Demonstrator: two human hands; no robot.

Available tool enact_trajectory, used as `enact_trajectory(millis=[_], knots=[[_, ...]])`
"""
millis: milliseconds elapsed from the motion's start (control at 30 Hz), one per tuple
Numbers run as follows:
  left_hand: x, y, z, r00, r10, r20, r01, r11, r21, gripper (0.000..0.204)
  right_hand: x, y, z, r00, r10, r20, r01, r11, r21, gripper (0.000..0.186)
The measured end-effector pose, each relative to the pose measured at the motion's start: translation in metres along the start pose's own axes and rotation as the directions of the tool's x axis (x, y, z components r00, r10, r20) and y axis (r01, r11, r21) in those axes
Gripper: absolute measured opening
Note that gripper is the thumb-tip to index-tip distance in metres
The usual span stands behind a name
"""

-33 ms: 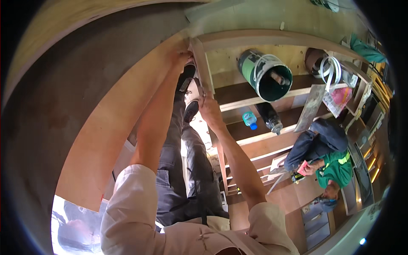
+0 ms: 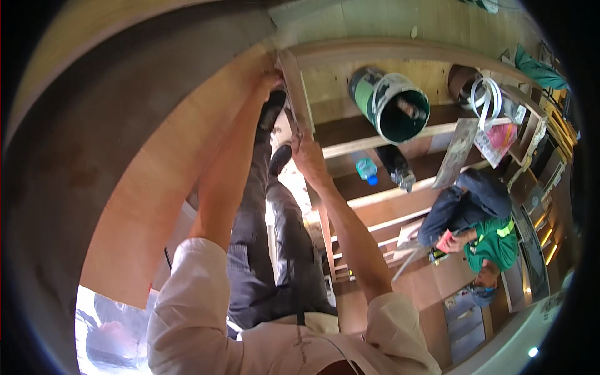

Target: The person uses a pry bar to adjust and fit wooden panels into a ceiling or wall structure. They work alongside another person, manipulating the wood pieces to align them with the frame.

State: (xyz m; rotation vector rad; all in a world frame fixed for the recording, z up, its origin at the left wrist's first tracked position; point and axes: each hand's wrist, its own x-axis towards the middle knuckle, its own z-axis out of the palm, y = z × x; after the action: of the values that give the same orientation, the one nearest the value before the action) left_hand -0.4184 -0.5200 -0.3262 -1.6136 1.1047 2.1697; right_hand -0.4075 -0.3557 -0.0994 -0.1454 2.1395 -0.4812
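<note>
Head view, arms (image 2: pixel 347 226) outstretched, right fingers (image 2: pixel 298 142) curled

Interior: timber-built space, mixed lighting, surfaces in bare wood and dark brown.
A broad dark brown panel (image 2: pixel 69 175) takes up the left side, bent by the lens. Far side: pale plywood wall (image 2: pixel 362 25), faintly marked. Right: light timber slats (image 2: pixel 350 148) run crosswise over brown boards (image 2: pixel 344 190). Near right: wooden compartments (image 2: pixel 465 334) with pale grey-blue inner faces. Lighting: yellow strips (image 2: pixel 551 254) at far right, a small white light (image 2: pixel 533 352) near right, strong glare (image 2: pixel 94 303) near left.
</note>
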Motion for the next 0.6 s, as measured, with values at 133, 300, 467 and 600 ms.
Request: enact_trajectory(millis=[133, 300, 467, 600], knots=[[-0.046, 0.021, 0.039, 0.995, 0.032, 0.09, -0.035, 0.999, 0.025, 0.013, -0.03, 0.025, -0.015, 0.997, 0.079, -0.011, -0.078, 0.996, 0.043, 0.031], [-0.041, 0.004, 0.015, 0.999, 0.026, -0.032, -0.026, 1.0, -0.007, 0.009, -0.024, 0.033, 0.019, 0.998, -0.042, -0.055, 0.044, 0.999, 0.028, 0.031], [-0.087, -0.011, 0.022, 0.995, 0.062, 0.076, -0.062, 0.998, -0.005, 0.009, -0.059, 0.05, 0.0, 0.999, 0.026, 0.025, -0.026, 1.0, 0.005, 0.032], [-0.066, -0.029, 0.005, 0.994, 0.096, 0.044, -0.094, 0.994, -0.061, 0.011, -0.063, 0.048, 0.015, 0.999, -0.026, -0.018, 0.026, 0.999, -0.024, 0.035]])
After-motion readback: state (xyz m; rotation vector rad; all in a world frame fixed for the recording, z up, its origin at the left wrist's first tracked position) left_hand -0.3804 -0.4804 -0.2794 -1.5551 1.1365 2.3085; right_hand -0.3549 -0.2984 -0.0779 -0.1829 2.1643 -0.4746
